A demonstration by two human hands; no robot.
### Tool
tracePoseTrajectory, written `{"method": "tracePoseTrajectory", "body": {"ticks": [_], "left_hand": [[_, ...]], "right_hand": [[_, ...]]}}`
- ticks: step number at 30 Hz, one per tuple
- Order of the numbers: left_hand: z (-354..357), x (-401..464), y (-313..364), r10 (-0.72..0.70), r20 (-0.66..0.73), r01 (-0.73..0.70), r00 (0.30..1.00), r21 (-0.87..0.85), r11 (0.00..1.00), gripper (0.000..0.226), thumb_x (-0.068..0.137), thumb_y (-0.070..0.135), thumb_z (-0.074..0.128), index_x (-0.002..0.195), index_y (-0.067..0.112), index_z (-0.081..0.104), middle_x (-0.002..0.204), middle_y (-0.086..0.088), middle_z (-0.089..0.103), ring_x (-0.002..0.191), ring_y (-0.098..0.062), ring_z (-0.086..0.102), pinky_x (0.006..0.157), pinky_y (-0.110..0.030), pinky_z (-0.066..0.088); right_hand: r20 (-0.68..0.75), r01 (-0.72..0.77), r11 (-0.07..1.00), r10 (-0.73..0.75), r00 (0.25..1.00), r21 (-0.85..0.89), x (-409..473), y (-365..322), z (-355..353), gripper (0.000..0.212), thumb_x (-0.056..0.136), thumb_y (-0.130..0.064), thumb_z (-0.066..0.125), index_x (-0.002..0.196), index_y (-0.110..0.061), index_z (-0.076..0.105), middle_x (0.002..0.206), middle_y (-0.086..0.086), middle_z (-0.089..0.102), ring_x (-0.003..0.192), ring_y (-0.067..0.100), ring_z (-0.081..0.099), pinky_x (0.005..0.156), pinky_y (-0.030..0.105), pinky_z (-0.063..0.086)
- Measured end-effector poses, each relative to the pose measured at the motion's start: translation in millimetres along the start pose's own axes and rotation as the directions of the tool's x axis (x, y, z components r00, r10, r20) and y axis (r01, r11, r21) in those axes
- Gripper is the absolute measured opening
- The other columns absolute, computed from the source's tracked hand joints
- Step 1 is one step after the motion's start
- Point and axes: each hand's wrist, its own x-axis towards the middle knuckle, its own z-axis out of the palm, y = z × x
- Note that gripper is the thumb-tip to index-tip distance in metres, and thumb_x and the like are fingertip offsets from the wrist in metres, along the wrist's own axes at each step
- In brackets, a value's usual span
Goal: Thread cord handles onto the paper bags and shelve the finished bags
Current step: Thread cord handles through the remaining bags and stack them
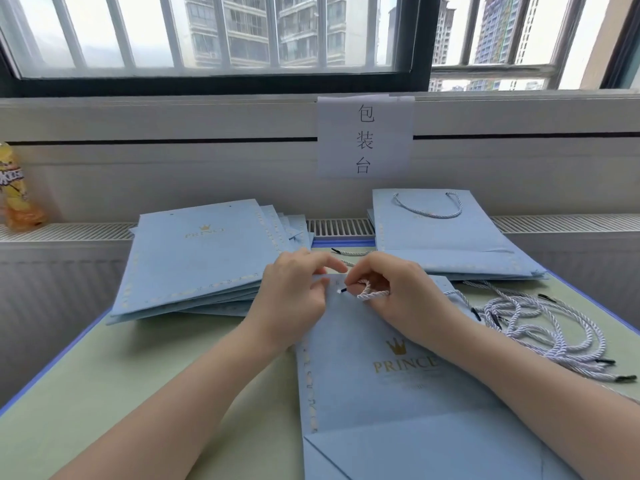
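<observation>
A flat light-blue paper bag (pixel 391 386) with a gold crown and "PRINCE" lies on the table in front of me, its top edge away from me. My left hand (pixel 294 292) pinches that top edge near a small hole. My right hand (pixel 388 289) holds a white twisted cord (pixel 372 292), looped between its fingers, with the cord's black tip at the hole. A stack of blue bags without handles (pixel 197 261) lies at the left. At the right back lies a stack of bags (pixel 446 233) with a cord handle on the top one.
A pile of loose white cords (pixel 540 327) with black tips lies on the green table (pixel 138 375) at the right. A yellow bottle (pixel 17 188) stands on the radiator ledge at far left. A paper sign (pixel 365 136) hangs below the window.
</observation>
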Motion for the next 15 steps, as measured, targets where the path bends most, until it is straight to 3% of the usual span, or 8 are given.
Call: {"method": "tracePoseTrajectory", "body": {"ticks": [4, 8, 11, 15], "left_hand": [[-11, 2, 6, -0.058, -0.016, 0.054, 0.998, -0.202, 0.978, 0.031, 0.087, -0.007, 0.051, 0.088, 0.017, 0.071, 0.068, 0.017, 0.057, 0.068, 0.003, 0.053, 0.062, -0.008, 0.036], [-15, 2, 10, -0.064, -0.011, 0.06, 0.998, -0.25, 0.966, 0.027, 0.089, -0.006, 0.052, 0.088, 0.013, 0.071, 0.058, 0.026, 0.057, 0.062, 0.009, 0.053, 0.058, -0.004, 0.035], [-15, 2, 13, -0.054, -0.021, 0.047, 0.998, -0.243, 0.969, 0.025, 0.089, -0.005, 0.053, 0.09, 0.011, 0.072, 0.068, 0.022, 0.059, 0.067, 0.012, 0.054, 0.063, -0.002, 0.036], [-14, 1, 13, -0.052, -0.022, 0.045, 0.998, -0.22, 0.974, 0.023, 0.091, -0.002, 0.053, 0.092, 0.011, 0.071, 0.07, 0.02, 0.056, 0.064, 0.014, 0.053, 0.061, -0.002, 0.035]], "right_hand": [[-0.023, 0.113, 0.992, -0.115, 0.993, -0.059, 0, -4, -2, 0.021, 0.072, 0.008, 0.068, 0.083, -0.01, 0.065, 0.077, -0.001, 0.063, 0.069, 0.011, 0.052, 0.062, 0.017, 0.043], [-0.016, 0.173, 0.981, -0.175, 0.984, -0.088, -1, -8, 1, 0.018, 0.073, 0.004, 0.066, 0.084, -0.01, 0.064, 0.077, 0.0, 0.057, 0.064, 0.01, 0.047, 0.059, 0.022, 0.042], [0.014, 0.214, 0.967, -0.214, 0.977, -0.139, -1, -9, 3, 0.021, 0.071, 0.007, 0.067, 0.085, -0.009, 0.064, 0.077, 0.0, 0.056, 0.063, 0.012, 0.047, 0.057, 0.026, 0.042], [0.02, 0.235, 0.969, -0.234, 0.972, -0.08, -1, -11, 2, 0.016, 0.075, 0.001, 0.067, 0.088, -0.007, 0.069, 0.08, 0.002, 0.063, 0.068, 0.01, 0.052, 0.061, 0.021, 0.044]]}}
